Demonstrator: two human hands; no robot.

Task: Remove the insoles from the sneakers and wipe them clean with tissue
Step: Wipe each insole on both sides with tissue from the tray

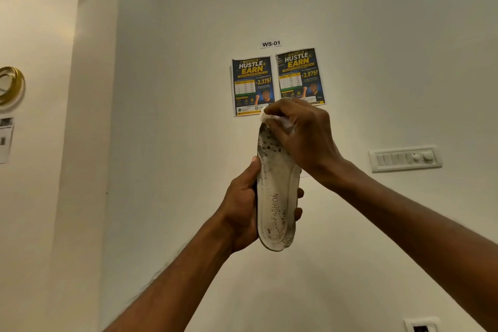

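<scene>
A white insole [275, 197] printed "FASHION", with dark dirt specks at toe and heel, is held upright in front of the wall. My left hand [242, 207] grips its lower half from the left, thumb on the edge and fingertips showing on the right side. My right hand [299, 132] is closed around a crumpled white tissue [285, 122] and presses it on the insole's top end. Most of the tissue is hidden inside the fist. No sneakers are in view.
The white wall carries two "Hustle & Earn" posters [277, 81] under a "WS-01" label [270, 43]. A switch panel [405, 158] is at the right, a socket [420, 326] below it, a gold ring fixture [10, 86] at the far left.
</scene>
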